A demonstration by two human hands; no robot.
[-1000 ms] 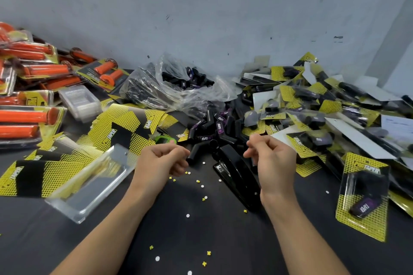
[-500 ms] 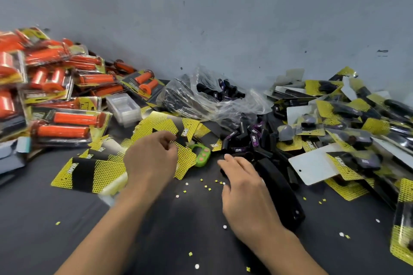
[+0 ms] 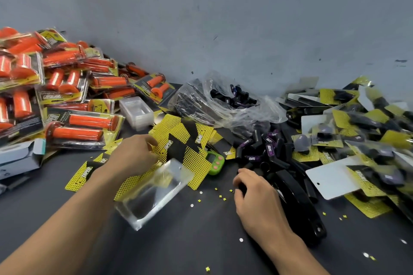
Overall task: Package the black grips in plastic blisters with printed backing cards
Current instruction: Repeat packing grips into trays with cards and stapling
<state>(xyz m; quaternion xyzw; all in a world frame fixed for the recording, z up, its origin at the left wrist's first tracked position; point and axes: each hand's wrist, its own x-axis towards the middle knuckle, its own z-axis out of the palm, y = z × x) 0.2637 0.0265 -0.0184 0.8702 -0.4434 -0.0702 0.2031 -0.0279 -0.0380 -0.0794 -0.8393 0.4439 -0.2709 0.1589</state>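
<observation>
Left hand [image 3: 134,156] pinches a yellow-and-black printed backing card [image 3: 178,140]; right hand [image 3: 254,194] curls its fingers round a short black rubber grip [image 3: 242,188], probably light and soft, so best held mid-body.

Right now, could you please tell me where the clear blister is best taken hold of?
Probably by its flat rim at the right long edge, coming from the right: the blister lies tilted on the yellow cards, that edge faces bare table, and the left hand crowds the other side.
</observation>
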